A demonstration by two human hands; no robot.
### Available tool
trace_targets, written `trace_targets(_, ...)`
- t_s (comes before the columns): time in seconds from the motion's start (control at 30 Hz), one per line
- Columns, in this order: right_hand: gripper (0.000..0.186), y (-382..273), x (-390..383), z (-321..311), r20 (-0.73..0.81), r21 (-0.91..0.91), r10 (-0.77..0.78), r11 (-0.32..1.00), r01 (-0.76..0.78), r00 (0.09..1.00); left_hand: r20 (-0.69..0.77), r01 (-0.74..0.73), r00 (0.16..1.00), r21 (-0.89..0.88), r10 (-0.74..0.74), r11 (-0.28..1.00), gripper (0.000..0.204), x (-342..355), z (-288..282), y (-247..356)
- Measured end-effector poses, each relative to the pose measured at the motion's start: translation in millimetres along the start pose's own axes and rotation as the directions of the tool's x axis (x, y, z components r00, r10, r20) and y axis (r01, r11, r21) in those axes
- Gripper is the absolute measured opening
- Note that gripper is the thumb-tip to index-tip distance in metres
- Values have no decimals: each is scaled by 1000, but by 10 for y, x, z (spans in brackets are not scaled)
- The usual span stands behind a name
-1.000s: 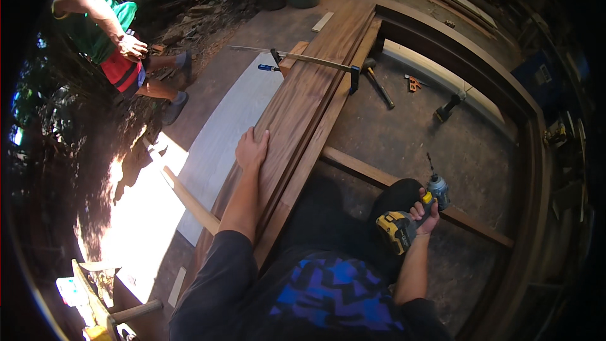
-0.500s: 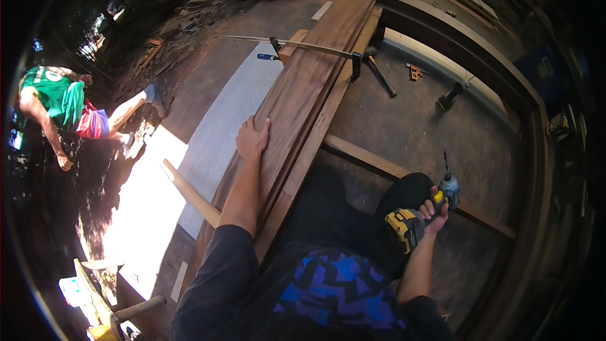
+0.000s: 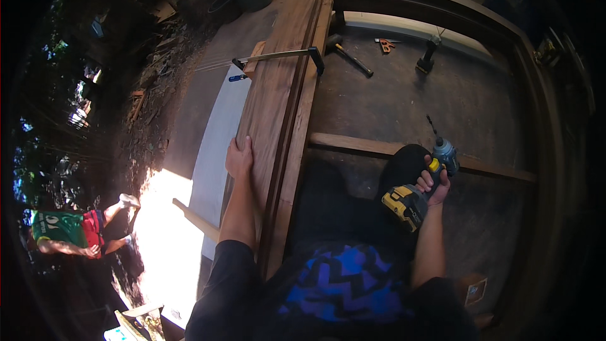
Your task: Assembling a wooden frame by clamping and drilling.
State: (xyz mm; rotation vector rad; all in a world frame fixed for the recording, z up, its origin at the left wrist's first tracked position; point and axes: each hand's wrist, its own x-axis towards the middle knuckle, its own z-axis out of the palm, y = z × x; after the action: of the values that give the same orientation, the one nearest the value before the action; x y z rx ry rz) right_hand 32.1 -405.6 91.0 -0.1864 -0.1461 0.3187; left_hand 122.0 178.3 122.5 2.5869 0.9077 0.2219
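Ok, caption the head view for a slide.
Left hand flat on wooden frame; right hand grips cordless drill.

Hammer [image 3: 346,54] on wooden floor [image 3: 404,98]

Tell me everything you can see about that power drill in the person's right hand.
The cordless drill has a dark body with yellow trim, a bulky yellow-and-black battery pack at its base and a greyish nose carrying a thin dark bit. The right hand grips its handle, holding it tilted, bit pointing up and away over the dark floor panel. It hangs just above the person's dark-clad knee, near a wooden crossbar. The bit touches nothing.
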Motion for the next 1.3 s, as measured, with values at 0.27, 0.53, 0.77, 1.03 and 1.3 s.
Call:
trace_targets(0.27, 76, 8, 44, 2, -88, -55, -22, 998, 17, 996, 6, 7, 1000, -14, -7, 1000, 82, -39, 0, 56)
trace_targets(0.53, 77, 18, 164, -18, -92, -20, -5, 1000, 3, 996, 13, 43, 999, -22, -43, 999, 81, -51, 4, 82)
trace_targets(0.77, 73, 0, 218, -31, -79, 15, 22, 1000, -21, 997, 8, 28, 1000, 6, -28, 1000, 80, -6, 59, -19)
trace_targets(1.03, 72, -68, 277, -125, -113, 12, 45, 999, -44, 993, -30, 24, 999, -8, -24, 1000, 79, -10, 97, -53)
trace_targets(1.3, 73, -46, 288, -229, -113, 34, 29, 999, -25, 993, -71, 10, 997, -11, -10, 1000, 78, 74, 141, -122)
